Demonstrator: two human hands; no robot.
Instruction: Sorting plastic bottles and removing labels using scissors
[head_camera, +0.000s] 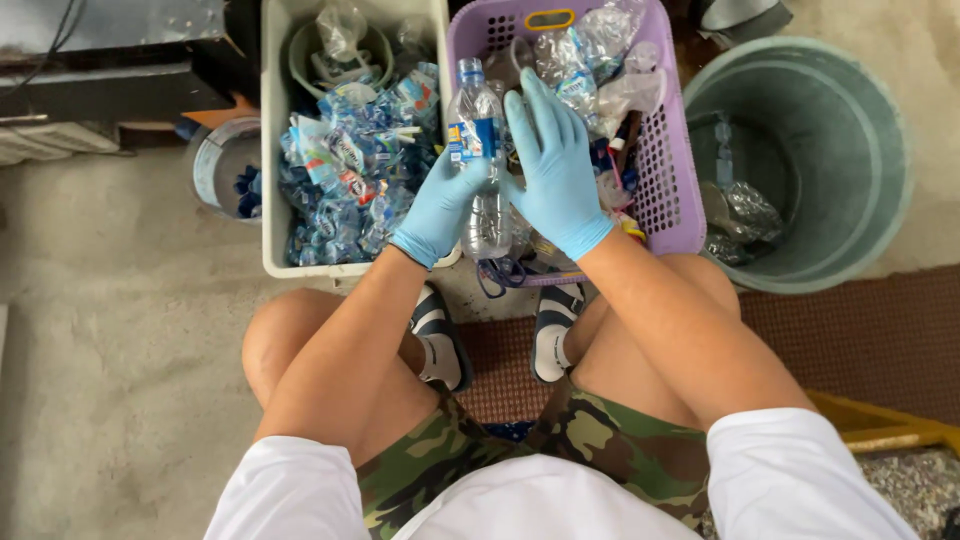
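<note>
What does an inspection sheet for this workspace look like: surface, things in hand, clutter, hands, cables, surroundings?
Surface: rough grey floor, brown mat under the feet.
Things in hand: clear plastic bottle with a blue label, upright.
Clutter: white bin of torn labels; purple basket of bottles; green bucket holding crushed plastic.
Hands: left hand, gloved, grips the bottle; right hand, gloved, lies flat against it.
Cables: dark cable, top left.
Surroundings: small tub of blue caps, yellow frame.
</note>
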